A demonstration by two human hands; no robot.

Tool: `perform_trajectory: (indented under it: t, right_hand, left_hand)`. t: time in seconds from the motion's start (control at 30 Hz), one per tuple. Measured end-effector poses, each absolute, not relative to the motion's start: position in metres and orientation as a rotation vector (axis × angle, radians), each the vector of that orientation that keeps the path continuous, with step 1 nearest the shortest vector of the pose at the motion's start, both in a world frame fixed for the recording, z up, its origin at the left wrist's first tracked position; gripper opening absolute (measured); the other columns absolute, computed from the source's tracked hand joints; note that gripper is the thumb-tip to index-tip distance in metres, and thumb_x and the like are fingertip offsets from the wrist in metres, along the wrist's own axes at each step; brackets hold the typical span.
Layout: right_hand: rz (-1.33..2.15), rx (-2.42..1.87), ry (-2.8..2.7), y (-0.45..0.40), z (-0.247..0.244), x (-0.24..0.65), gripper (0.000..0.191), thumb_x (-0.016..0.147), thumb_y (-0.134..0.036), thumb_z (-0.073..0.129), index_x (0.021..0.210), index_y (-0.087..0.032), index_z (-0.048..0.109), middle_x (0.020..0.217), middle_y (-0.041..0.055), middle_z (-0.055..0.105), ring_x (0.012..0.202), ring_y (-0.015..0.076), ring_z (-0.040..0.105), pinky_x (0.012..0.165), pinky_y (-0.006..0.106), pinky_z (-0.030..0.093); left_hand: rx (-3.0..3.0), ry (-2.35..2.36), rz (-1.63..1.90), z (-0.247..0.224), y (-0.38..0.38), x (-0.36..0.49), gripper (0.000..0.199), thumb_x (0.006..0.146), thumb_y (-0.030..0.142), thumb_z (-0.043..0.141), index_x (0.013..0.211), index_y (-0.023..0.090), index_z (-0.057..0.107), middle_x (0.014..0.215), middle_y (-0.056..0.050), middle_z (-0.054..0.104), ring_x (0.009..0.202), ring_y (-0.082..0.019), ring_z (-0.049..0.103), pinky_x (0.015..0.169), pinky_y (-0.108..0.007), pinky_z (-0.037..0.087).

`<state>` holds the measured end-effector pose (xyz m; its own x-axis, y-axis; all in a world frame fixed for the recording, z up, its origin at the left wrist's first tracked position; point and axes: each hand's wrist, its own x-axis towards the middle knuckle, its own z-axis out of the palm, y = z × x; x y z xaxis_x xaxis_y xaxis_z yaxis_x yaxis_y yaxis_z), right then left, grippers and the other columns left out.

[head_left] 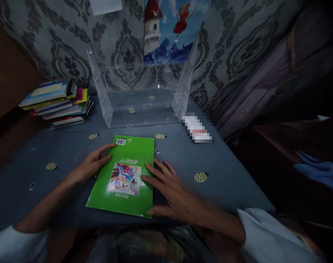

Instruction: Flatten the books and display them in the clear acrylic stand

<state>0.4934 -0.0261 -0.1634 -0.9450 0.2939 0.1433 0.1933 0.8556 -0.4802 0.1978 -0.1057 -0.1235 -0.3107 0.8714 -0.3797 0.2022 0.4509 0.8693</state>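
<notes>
Head view: transparent rack [144,117], probably plastic, behind green book [125,175].

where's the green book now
In the head view, the green book lies left of centre on the table, between left hand and right hand, in front of the clear rack.

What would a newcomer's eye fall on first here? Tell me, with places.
The bright green book stands out first, flat on the dark table between the left hand and the right hand. Next comes the colourful poster on the patterned wall, behind the clear stand. The stack of books at the back left follows.
</notes>
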Motion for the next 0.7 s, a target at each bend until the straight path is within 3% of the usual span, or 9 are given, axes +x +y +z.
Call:
perform_trajectory:
  t: [0.13,0.23,0.33,0.5,0.6,0.7]
  right_hand:
    - [0.668,-0.324,-2.888,-0.039,-0.171,0.501,0.104,0.074,-0.074,0.071,0.156,-0.022,0.036,0.167,0.0191,0.024,0.156,0.0434,0.006,0.117,0.074,0.017]
    - [0.614,-0.342,-2.918,-0.045,-0.174,0.504,0.101,0.076,-0.058,0.080,0.159,-0.025,0.031,0.167,0.0169,0.024,0.156,0.0418,0.005,0.118,0.073,0.016]
    - [0.598,-0.304,-2.902,-0.045,-0.172,0.505,0.089,0.085,-0.044,0.076,0.159,-0.023,0.030,0.166,0.0151,0.029,0.157,0.0370,0.008,0.121,0.066,0.022]
    - [0.618,-0.165,-2.745,-0.034,-0.161,0.505,0.059,0.099,-0.025,0.052,0.155,-0.016,0.035,0.157,0.0169,0.045,0.154,0.0261,0.027,0.122,0.052,0.030]
    - [0.636,-0.145,-2.523,-0.021,-0.150,0.500,0.044,0.104,-0.027,0.045,0.147,-0.021,0.047,0.142,0.0142,0.062,0.141,0.0236,0.049,0.119,0.050,0.033]
    - [0.742,-0.185,-2.290,-0.003,-0.137,0.486,0.034,0.103,-0.039,0.053,0.133,-0.025,0.059,0.122,0.0092,0.074,0.117,0.0231,0.067,0.117,0.052,0.034]
  left_hand:
    - [0.758,1.744,0.967,-0.124,-0.104,0.200,0.061,0.079,0.033,0.073,0.138,0.024,0.059,0.053,0.006,0.057,0.033,-0.009,0.044,0.030,-0.018,0.029]
    - [0.665,1.702,1.025,-0.128,-0.103,0.199,0.058,0.081,0.032,0.072,0.138,0.024,0.059,0.065,0.001,0.068,0.046,-0.014,0.062,0.037,-0.020,0.045]
    - [0.608,1.644,1.068,-0.129,-0.103,0.201,0.063,0.082,0.031,0.073,0.142,0.023,0.055,0.078,-0.003,0.075,0.059,-0.019,0.070,0.047,-0.025,0.056]
    - [0.531,1.576,1.103,-0.115,-0.100,0.206,0.069,0.079,0.026,0.075,0.144,0.020,0.052,0.092,-0.007,0.078,0.071,-0.021,0.075,0.062,-0.030,0.062]
    - [0.545,1.612,1.118,-0.108,-0.097,0.207,0.061,0.078,0.030,0.077,0.135,0.018,0.060,0.096,-0.008,0.078,0.079,-0.023,0.075,0.068,-0.031,0.062]
    - [0.618,1.639,1.193,-0.110,-0.094,0.203,0.053,0.079,0.047,0.076,0.122,0.017,0.069,0.102,-0.008,0.078,0.086,-0.024,0.074,0.072,-0.031,0.061]
